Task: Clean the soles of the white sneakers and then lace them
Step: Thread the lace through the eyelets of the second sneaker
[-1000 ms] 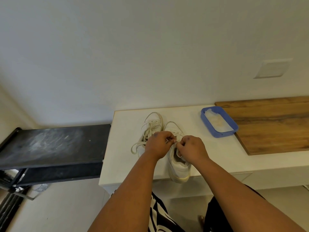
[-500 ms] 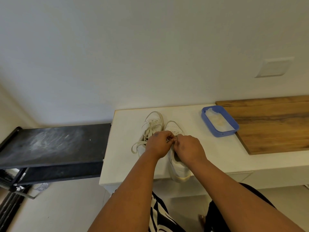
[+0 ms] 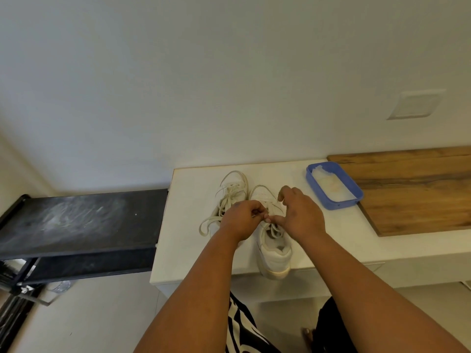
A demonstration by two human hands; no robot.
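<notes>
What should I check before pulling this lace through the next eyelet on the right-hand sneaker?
1. Lace held: left hand pinches the lace over the right sneaker - ok.
2. Right hand ready: thumb meets the left fingertips, other fingers spread; whether it grips the lace - cannot tell.
3. Next eyelet visible: hidden under both hands - cannot tell.
4. Sneaker seated: heel juts past the white counter's front edge - not ok.
5. Left sneaker clear: its loose laces lie beside the left hand, apart from the working lace - ok.
6. Blue tray out of the way: off to the right - ok.
</notes>
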